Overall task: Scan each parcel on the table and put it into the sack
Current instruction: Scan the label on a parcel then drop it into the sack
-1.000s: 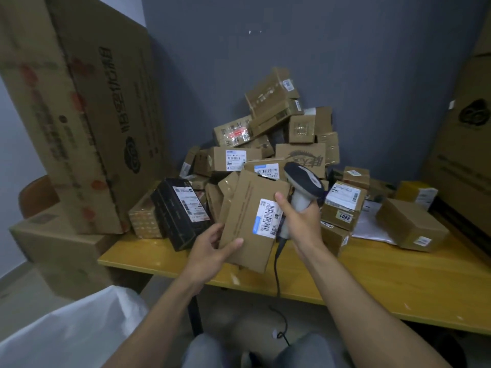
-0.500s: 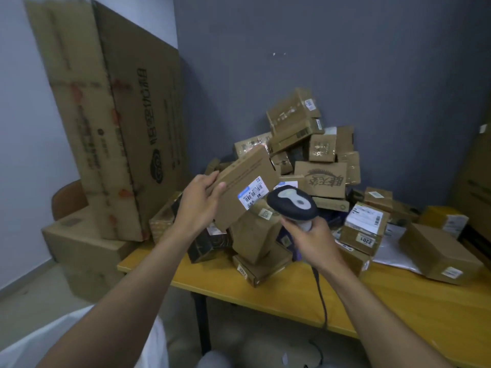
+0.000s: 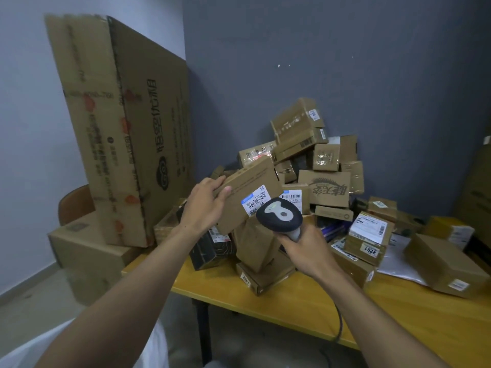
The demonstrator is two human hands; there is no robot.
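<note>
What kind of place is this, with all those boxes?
Probably a parcel sorting room, not a home. Labelled parcels are heaped on the table, the right hand holds a scanner by the box in the left hand, and a white sack lies below.

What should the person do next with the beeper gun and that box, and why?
Probably squeeze the scanner trigger now. The left hand holds the flat parcel tilted so its barcode label faces the scanner. The right hand grips the scanner, and its head sits right beside that label.
</note>
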